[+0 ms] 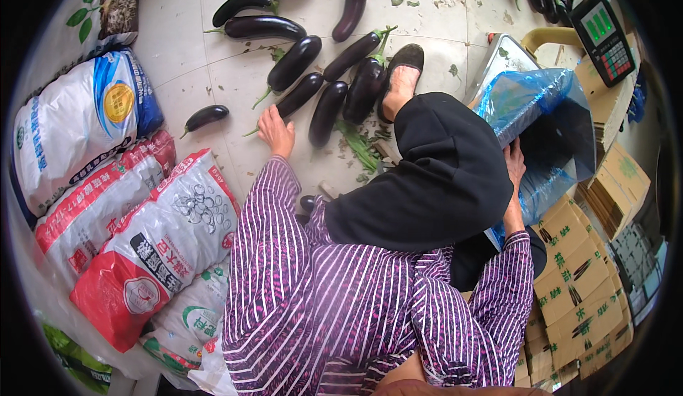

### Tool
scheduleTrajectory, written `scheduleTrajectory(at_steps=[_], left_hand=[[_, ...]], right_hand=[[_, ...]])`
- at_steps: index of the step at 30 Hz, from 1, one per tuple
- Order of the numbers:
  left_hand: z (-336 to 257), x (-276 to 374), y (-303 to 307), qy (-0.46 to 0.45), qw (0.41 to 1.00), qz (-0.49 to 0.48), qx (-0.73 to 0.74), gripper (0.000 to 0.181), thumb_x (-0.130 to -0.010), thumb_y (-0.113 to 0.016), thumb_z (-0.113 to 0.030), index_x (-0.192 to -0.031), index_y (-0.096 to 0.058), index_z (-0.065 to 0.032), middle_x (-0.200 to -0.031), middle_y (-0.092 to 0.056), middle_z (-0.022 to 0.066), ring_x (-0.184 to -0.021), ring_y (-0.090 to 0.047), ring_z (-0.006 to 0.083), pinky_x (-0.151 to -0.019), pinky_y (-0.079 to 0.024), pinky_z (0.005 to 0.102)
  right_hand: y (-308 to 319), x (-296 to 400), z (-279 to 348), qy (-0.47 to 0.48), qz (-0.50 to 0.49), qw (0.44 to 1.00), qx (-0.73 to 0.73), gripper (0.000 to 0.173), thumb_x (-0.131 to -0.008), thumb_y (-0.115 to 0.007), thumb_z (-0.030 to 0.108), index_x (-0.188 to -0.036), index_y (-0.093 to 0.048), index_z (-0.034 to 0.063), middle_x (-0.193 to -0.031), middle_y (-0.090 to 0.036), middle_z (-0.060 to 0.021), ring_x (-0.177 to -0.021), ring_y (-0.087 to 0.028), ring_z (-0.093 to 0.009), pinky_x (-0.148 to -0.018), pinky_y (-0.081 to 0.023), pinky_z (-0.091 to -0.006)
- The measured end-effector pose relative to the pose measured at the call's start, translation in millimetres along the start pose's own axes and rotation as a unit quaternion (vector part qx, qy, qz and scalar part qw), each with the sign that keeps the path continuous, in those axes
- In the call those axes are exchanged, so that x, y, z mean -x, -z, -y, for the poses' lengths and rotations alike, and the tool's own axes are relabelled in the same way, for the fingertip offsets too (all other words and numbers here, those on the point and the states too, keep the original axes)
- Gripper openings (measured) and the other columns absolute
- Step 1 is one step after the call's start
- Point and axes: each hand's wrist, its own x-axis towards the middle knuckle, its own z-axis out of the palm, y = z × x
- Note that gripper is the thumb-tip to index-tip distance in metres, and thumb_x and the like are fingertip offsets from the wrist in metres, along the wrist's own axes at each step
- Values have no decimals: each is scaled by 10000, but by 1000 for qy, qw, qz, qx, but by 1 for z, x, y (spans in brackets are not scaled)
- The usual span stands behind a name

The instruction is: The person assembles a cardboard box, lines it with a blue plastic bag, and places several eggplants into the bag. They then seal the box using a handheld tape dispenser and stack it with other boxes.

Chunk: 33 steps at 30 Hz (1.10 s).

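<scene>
My left hand point(277, 132) reaches down to the floor, its fingers at the stem end of a dark purple eggplant point(300, 95). Whether the fingers grip it or only touch it, I cannot tell. Close by lie a plump eggplant point(327, 114) and a larger one point(365, 90) beside my shoe point(405, 58). On the right, my right hand point(514, 167) holds the near side of a blue plastic bag point(533, 94), which gapes open with a dark interior. My knee in black trousers lies between the hands.
A digital scale display point(602, 38) stands behind the bag, with its metal platform point(499, 60) beside it. Flattened cardboard boxes point(579, 289) are stacked at right. Printed sacks point(181, 220) line the left. A small eggplant point(207, 118) lies apart; leaf scraps point(355, 142) litter the floor.
</scene>
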Motion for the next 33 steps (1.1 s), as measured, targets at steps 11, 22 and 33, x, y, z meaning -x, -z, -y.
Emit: scheduleTrajectory(at_steps=[11, 22, 33], left_hand=[[-30, -10, 44, 6, 923, 276, 267, 396, -769, -814, -193, -1073, -647, -2, -925, -653, 58, -827, -617, 163, -768, -508, 320], [-303, 2, 260, -530, 836, 70, 124, 665, -671, -691, 45, -1324, -633, -71, -1292, -627, 164, -1231, -580, 356, -1082, -432, 432], [-529, 85, 287, -790, 581, 78, 178, 733, -686, -662, 115, -1366, -613, -153, -1473, -524, 133, -1409, -459, 338, -1169, -370, 495]], right_hand=[[42, 0, 5, 3, -29, 992, -124, 581, -892, -708, 321, -1421, -559, 135, -1544, -418, -221, -1354, -449, -430, -1087, -406, -540], [116, 6, -27, -43, -1, 747, -663, 685, -980, -589, 565, -1415, -566, 37, -1308, -655, -155, -1158, -666, -234, -964, -533, -344], [187, 69, -7, 59, 34, 632, -772, 1058, -774, -879, 344, -1551, -260, -19, -1371, -570, -224, -1297, -569, -300, -1149, -419, -416]])
